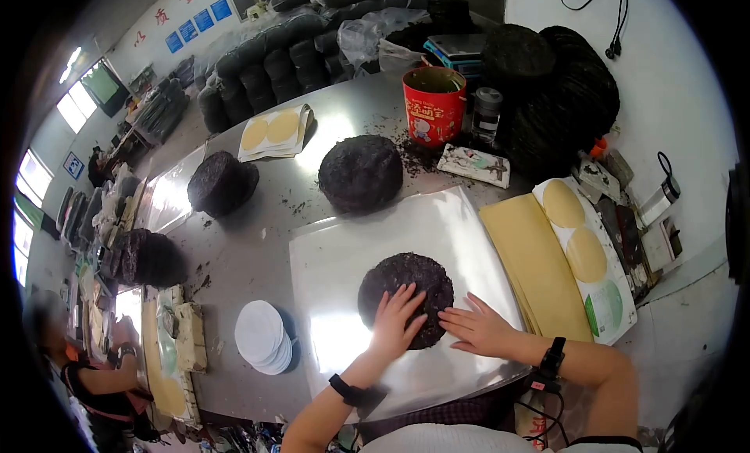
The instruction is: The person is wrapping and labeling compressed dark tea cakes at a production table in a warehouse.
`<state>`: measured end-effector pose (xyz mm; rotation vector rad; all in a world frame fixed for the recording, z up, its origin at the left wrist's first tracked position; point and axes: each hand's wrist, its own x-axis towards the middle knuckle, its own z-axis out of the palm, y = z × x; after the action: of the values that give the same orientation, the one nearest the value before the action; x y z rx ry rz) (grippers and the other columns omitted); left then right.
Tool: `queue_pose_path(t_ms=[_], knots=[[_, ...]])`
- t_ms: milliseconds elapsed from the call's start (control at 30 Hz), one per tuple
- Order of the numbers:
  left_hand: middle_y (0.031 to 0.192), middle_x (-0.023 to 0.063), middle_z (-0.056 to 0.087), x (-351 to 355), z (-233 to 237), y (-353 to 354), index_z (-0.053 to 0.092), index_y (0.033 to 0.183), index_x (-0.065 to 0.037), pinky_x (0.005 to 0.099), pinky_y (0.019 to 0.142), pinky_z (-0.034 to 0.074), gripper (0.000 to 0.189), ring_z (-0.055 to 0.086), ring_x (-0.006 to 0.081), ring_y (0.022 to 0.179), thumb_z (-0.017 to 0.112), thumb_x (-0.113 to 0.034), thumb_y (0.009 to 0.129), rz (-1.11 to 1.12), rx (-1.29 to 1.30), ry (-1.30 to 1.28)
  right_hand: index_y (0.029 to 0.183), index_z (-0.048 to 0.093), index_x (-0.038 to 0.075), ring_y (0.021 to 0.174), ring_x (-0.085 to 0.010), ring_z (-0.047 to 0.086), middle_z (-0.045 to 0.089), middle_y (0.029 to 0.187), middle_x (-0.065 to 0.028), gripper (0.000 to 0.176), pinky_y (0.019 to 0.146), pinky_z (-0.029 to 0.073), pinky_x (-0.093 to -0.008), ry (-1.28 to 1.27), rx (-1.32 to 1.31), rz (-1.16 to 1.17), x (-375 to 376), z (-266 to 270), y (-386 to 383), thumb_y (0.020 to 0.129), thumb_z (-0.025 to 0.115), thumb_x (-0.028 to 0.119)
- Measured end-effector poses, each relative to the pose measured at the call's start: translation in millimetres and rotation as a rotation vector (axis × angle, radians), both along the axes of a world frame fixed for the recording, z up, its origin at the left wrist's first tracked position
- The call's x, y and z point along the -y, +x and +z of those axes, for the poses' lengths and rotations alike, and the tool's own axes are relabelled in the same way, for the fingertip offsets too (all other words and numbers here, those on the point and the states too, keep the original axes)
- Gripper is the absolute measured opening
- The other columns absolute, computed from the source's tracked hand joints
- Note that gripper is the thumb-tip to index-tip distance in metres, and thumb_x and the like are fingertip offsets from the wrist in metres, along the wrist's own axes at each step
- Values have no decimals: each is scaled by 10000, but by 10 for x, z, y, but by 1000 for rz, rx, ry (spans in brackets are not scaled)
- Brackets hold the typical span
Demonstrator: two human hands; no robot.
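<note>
A flat, round, dark cake of what looks like dried seaweed [391,277] lies on a clear plastic sheet [336,258] in front of me. My left hand [397,322] rests on its near part, fingers spread. My right hand [483,326] touches the cake's right edge with its fingers stretched out. Neither hand grips anything. Beyond the sheet stands a thick stack of the dark cakes [360,173]. To the left of the sheet is a small pile of white paper discs [262,334].
Yellow-brown bags [531,258] and printed labels [586,254] lie at the right. Farther back are a red bucket [433,113], a jar [486,113] and tall dark stacks [547,101]. Another stack [221,184] stands left. A co-worker [94,375] works at the left edge.
</note>
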<state>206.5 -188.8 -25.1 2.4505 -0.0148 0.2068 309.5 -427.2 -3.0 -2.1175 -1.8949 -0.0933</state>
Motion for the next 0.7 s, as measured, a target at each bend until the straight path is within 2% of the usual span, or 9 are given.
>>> queue_pose_path(t_ms=[67, 133, 167, 267, 300, 400, 433, 533, 700], knots=[[1449, 151, 534, -115, 62, 51, 523, 1424, -63, 452, 1188, 270, 438, 450, 294, 1397, 564, -200, 1009, 47, -38, -264, 1152, 665, 82, 1222, -200, 585, 649, 1268, -60, 352, 1133, 390, -452, 25, 50, 26, -106, -56, 46, 878, 656, 304], [1410, 124, 575, -296, 146, 117, 524, 1415, -42, 367, 1144, 343, 409, 501, 241, 1343, 534, -201, 1039, 87, -256, -513, 1044, 690, 90, 1147, -187, 622, 682, 1176, -36, 259, 1122, 402, -445, 24, 124, 97, -239, -78, 157, 840, 666, 248], [1339, 153, 627, -381, 126, 173, 556, 1377, -24, 328, 1085, 402, 407, 568, 261, 1278, 546, -244, 1035, 72, -185, -647, 940, 691, 84, 1060, -192, 652, 696, 1070, -36, 160, 1091, 436, -439, 72, 19, 88, -314, 2, 177, 807, 662, 168], [1415, 171, 560, -539, 411, 228, 479, 1441, -9, 333, 1109, 380, 466, 521, 235, 1314, 544, -232, 1037, 73, -72, -755, 972, 676, 72, 1041, -214, 661, 694, 1077, -57, 174, 1044, 479, -423, 320, -101, 14, -506, 399, 188, 812, 654, 136], [1446, 189, 523, -587, 385, 237, 413, 1484, -3, 313, 1109, 380, 539, 498, 237, 1335, 565, -245, 1027, 17, -98, -690, 998, 659, 61, 1041, -239, 665, 693, 1076, -68, 185, 1005, 507, -401, 384, -104, -12, -562, 448, 143, 825, 636, 123], [1568, 181, 369, -384, 324, 145, 363, 1540, -100, 531, 1207, 173, 651, 271, 374, 1485, 577, -402, 1003, -85, -400, -249, 1023, 644, 50, 1059, -264, 664, 691, 1115, -91, 202, 1005, 507, -390, 158, -178, 119, -510, 205, 61, 844, 641, 145], [1600, 177, 303, -301, 221, 63, 357, 1551, -176, 629, 1186, 110, 676, 203, 414, 1500, 571, -476, 985, -121, -331, -7, 1043, 646, 38, 1111, -276, 653, 688, 1150, -110, 220, 988, 520, -383, 40, -172, 114, -482, 61, 12, 860, 639, 160], [1614, 186, 268, -53, 18, -127, 414, 1527, -246, 643, 1176, 122, 645, 206, 413, 1496, 597, -469, 950, -49, -48, 320, 1043, 652, 34, 1166, -275, 632, 679, 1194, -121, 221, 983, 524, -384, 111, -93, 125, -385, -116, -28, 873, 653, 177], [1619, 172, 270, 15, 5, -158, 433, 1515, -284, 652, 1164, 146, 637, 228, 401, 1491, 602, -490, 937, -48, 0, 429, 1099, 692, 122, 1311, -294, 532, 626, 1324, -132, 227, 1095, 443, -402, -77, -460, 2, 142, -152, -42, 903, 689, 236]])
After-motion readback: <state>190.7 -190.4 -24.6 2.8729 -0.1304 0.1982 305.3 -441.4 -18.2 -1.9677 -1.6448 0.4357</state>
